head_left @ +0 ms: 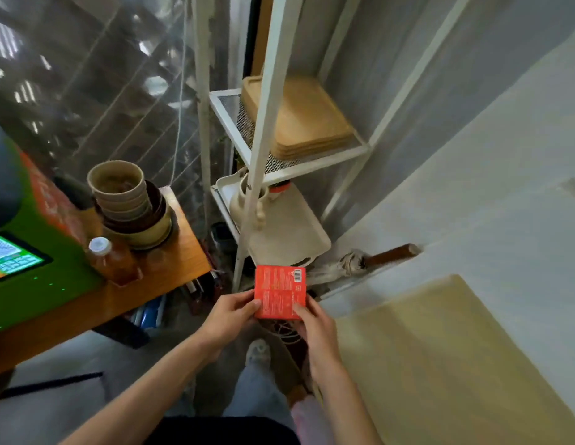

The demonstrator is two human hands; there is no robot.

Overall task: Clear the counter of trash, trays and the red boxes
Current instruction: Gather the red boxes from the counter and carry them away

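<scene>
Red box: red box (279, 292) sits at lower centre of the frame, held in the air in front of the white rack (270, 91), off the counter.
Left hand: left hand (230, 316) pinches its left edge, thumb on the printed face.
Right hand: right hand (315, 326) grips the lower right corner, fingers curled.
Done: tan trays (305, 120) lie stacked on the upper shelf.
Left: wooden counter (170, 261) at left holds stacked bowls (128, 203) and a bottle (109, 258) (whether more boxes remain, I cannot tell).
</scene>
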